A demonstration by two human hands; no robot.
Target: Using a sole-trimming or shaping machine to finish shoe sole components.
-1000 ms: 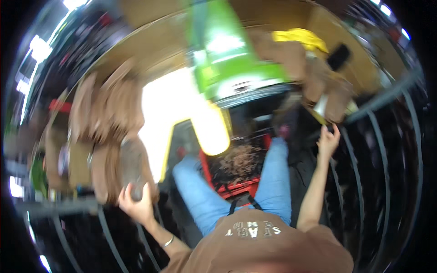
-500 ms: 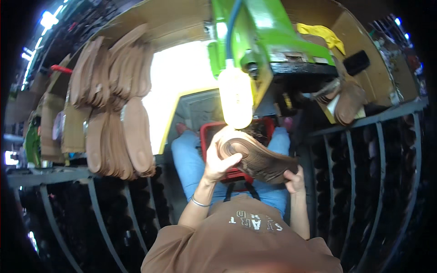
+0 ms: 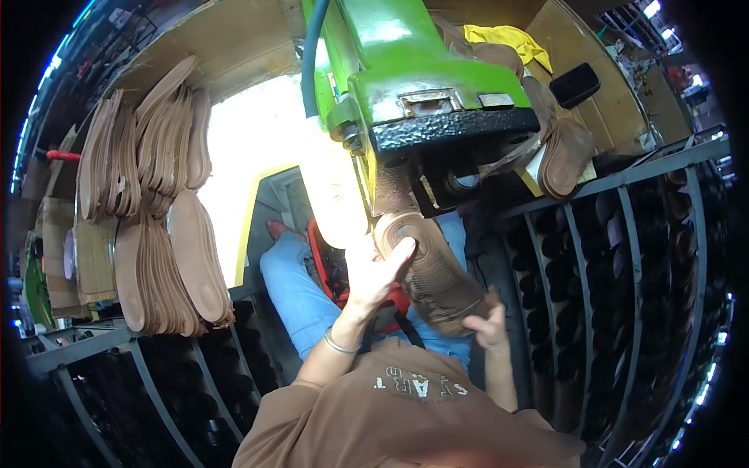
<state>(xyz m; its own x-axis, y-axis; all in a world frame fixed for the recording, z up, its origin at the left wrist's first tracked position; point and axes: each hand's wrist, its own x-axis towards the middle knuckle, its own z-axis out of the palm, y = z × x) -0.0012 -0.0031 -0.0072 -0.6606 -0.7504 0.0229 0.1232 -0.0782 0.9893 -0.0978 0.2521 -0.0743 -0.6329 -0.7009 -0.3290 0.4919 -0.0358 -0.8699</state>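
Note:
Between my hands, in front of my lap, is a brown shoe insole [image 3: 438, 274], tilted, with an oval heel pad and a fine mesh pattern along its middle. Whether it is one piece or several layered together I cannot tell. My left hand [image 3: 376, 269] grips the heel end, thumb laid over the top and the other fingers largely hidden behind. At the toe end is my right hand [image 3: 490, 326], its thumb on the edge and most fingers tucked out of sight. Just beyond the insole stands a green press [image 3: 437, 74] with a black head.
Stacks of brown insoles [image 3: 156, 269] hang over the cardboard at the left. More insoles [image 3: 566, 160], a black phone [image 3: 576, 86] and a yellow cloth [image 3: 511, 43] lie at the right. A bright lamp [image 3: 335, 187] hangs by the press. Metal racks [image 3: 628, 234] flank me; a red container [image 3: 318, 257] is below.
The view has shifted right and closer to the press. The insole has swung so its toe end points more toward me, with both hands still at its ends.

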